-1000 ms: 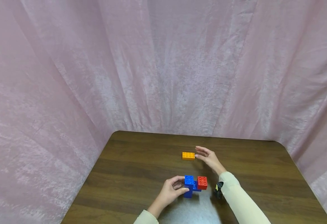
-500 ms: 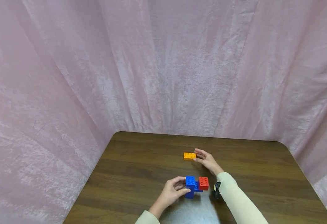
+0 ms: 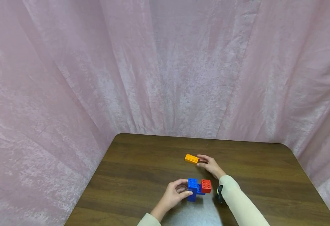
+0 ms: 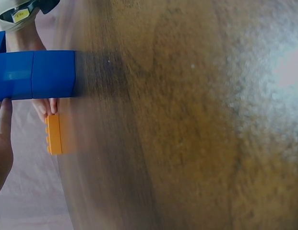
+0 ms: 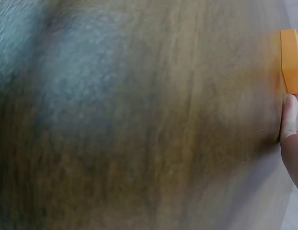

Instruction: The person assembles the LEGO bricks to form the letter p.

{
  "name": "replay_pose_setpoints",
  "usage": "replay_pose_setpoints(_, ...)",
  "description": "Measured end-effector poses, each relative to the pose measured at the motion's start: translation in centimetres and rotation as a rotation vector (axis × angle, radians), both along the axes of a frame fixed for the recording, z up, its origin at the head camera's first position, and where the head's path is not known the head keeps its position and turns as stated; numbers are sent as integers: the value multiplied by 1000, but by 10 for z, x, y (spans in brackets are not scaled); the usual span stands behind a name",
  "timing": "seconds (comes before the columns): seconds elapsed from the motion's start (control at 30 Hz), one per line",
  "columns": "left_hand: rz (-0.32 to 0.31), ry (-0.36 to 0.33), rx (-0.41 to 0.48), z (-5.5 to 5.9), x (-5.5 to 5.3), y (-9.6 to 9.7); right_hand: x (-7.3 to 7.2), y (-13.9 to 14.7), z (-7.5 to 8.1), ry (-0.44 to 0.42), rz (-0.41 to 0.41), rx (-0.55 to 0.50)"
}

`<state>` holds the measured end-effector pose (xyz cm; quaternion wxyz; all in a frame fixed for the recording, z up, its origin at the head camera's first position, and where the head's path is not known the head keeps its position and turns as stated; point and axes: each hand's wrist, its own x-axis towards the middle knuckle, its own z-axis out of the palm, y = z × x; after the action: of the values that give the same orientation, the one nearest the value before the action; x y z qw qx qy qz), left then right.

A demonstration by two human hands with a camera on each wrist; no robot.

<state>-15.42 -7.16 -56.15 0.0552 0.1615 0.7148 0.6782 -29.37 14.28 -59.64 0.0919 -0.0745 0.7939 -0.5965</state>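
Observation:
My left hand (image 3: pixel 174 194) grips a tower of blue toy building bricks (image 3: pixel 192 190) from its left side, thumb in front and fingers behind. Low on the tower's right, a blue brick (image 3: pixel 199 189) sticks out and bears a red brick (image 3: pixel 206 185). Farther back, an orange eight-stud brick (image 3: pixel 191 158) lies slantwise on the table. The right hand (image 3: pixel 209 165) pinches its right end between thumb and fingers. In the left wrist view the orange brick (image 4: pixel 53 134) shows edge-on below the blue tower (image 4: pixel 38 75). The right wrist view catches only the brick's end (image 5: pixel 291 62) against a fingertip.
The brown wooden table (image 3: pixel 142 163) has rounded far corners and a glare patch near the front. Pink curtains (image 3: pixel 165 69) hang behind and at both sides. A dark wrist camera (image 3: pixel 219 193) is strapped at the right sleeve.
The right hand has come in against the orange brick and taken its right end. The brick has turned, its right end swinging toward the front. The left hand keeps its hold on the tower.

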Motion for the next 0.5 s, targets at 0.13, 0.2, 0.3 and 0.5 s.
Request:
replay_pose_setpoints(0.13,-4,11,3,-3,-2,-1,-3,-2,-7,2,-32,17)
replay_pose_setpoints(0.2,0,17,-2,-12,-5,-1,-3,-3,-8,8,-43,38)
replay_pose_setpoints(0.3,1,16,-4,-18,-7,-2,-1,-6,-9,20,-61,64)
replay_pose_setpoints(0.5,-5,18,-1,-18,-7,-1,0,-9,-13,82,-109,106)
